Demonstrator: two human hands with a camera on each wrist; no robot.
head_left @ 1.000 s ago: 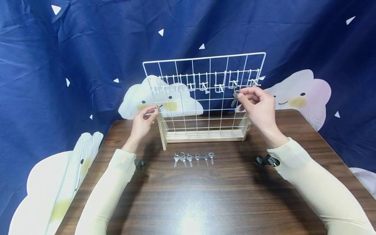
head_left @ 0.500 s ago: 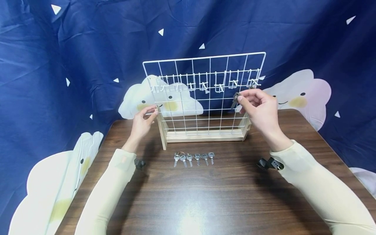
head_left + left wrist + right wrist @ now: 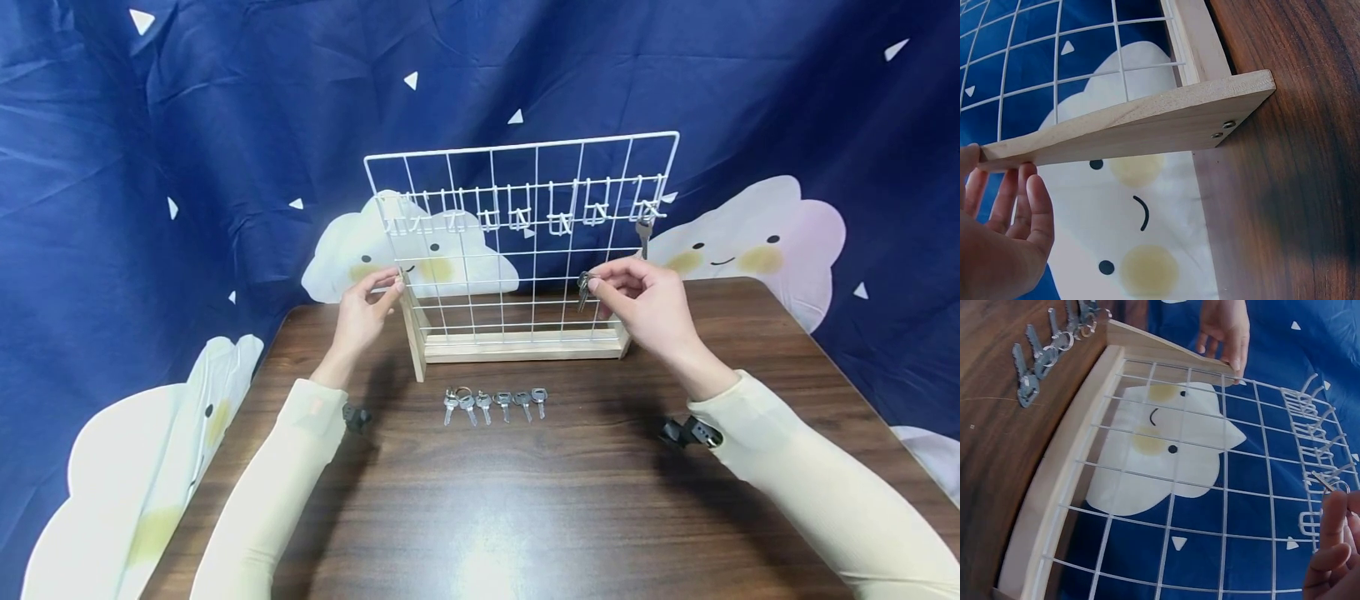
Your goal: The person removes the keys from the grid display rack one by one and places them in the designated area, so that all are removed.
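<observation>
In the head view, my left hand (image 3: 363, 308) grips the upper end of the wooden side post (image 3: 1116, 128) of a white wire grid rack (image 3: 534, 250). The left wrist view has its fingers against the post's outer face. My right hand (image 3: 651, 307) pinches a small key (image 3: 582, 292) on a ring in front of the grid, below the row of hooks. Another key (image 3: 643, 237) hangs at the rightmost hook (image 3: 645, 210). From the right wrist camera, the held key's shaft (image 3: 1321, 482) shows thin past the fingertips, its head mostly hidden.
Several silver keys (image 3: 503, 406) with rings lie in a row on the brown wooden table (image 3: 480, 483), just in front of the rack's wooden base bar (image 3: 525, 348). White hooks (image 3: 520, 219) line the upper grid. A blue curtain (image 3: 247, 125) with clouds hangs behind.
My right hand has come down and slightly left from hook height, still holding the key. The key at the rightmost hook now shows, no longer covered by that hand. My left hand stays put.
</observation>
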